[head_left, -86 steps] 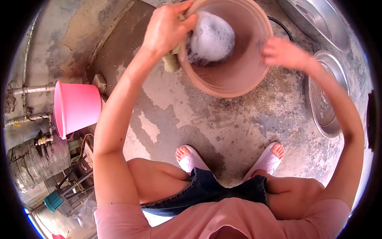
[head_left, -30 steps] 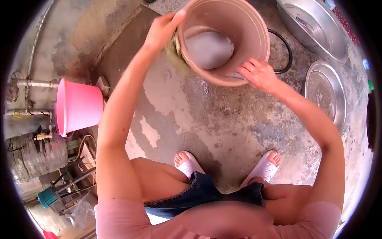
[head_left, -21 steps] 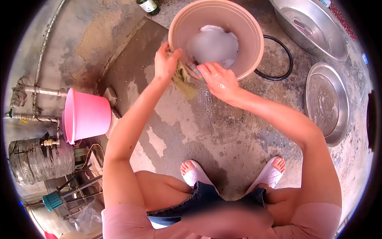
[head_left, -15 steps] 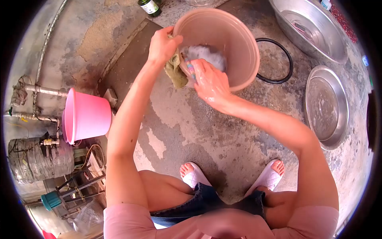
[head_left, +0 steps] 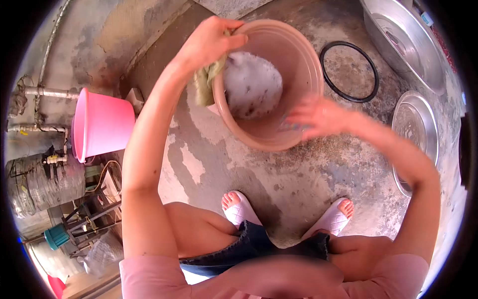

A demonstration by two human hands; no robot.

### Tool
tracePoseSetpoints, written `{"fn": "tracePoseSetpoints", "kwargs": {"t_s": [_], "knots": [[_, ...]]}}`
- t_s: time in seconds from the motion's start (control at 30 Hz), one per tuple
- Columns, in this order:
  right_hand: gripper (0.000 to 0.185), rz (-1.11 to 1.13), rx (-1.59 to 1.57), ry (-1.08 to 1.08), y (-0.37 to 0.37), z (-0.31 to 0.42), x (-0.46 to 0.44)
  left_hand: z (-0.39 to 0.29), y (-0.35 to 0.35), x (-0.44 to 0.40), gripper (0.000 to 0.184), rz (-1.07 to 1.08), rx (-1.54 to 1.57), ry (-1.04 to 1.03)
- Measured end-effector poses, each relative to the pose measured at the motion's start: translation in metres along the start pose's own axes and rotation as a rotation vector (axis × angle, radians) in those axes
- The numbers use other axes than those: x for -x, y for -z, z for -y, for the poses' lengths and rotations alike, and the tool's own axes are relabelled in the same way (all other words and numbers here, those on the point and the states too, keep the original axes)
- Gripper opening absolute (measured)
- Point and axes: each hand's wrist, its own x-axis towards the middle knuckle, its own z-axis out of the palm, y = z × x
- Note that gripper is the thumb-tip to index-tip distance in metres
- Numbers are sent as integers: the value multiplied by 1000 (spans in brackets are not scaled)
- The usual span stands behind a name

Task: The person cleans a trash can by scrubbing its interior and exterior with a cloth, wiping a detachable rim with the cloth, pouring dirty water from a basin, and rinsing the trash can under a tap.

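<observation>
A: The brown bucket (head_left: 300,70) had come nearer the feet (head_left: 242,209) since the earlier frame, and the right hand (head_left: 321,118) had swung from the bucket's left side across to its right.

B: Biggest thing first: where did that leave the bucket?

A: Ahead of the feet, over the concrete floor (head_left: 279,184); I couldn't tell how its base rested. The black ring (head_left: 347,44) lay flat just to the right, its whole outline clear of the rim.

B: And inside?

A: White suds (head_left: 255,82) sat toward the left wall, leaving the right wall bare. I'd judge that put the right wall within working reach, with the effort now on that side.

B: How were the hands?

A: The left hand (head_left: 211,44) was partly closed over the left rim, its thumb above the opening. The right was loosely spread at the right inner wall (badly blurred, mind you), so whether it held anything, I couldn't tell.

B: Anything smaller?

A: A green cloth (head_left: 203,88) hung outside the left rim, beneath the left hand.
</observation>
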Motion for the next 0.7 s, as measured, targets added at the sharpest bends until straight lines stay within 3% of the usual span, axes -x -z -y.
{"fn": "tracePoseSetpoints", "kwargs": {"t_s": [0.1, 0.2, 0.43, 0.53, 0.57, 0.7], "knots": [[42, 170, 448, -71, 32, -57, -12, -9, -4, -8, 36, 71, -24, -53], [41, 208, 997, -70, 28, -73, -43, 0, -6, -18, 34, 11, -66, 51], [32, 234, 405, -400, -59, -9, -64, 1, -8, -6, 34, -42, 64, 38], [31, 503, -46, -509, -103, -7, -120, 5, 1, 6, 37, -87, 43, 50], [31, 502, -220, -540, -111, -7, -138, 10, 4, 10, 38, -93, 68, 46], [40, 75, -1051, -583, -54, 25, -193, 18, 11, 25, 41, -104, 147, 96]]}}
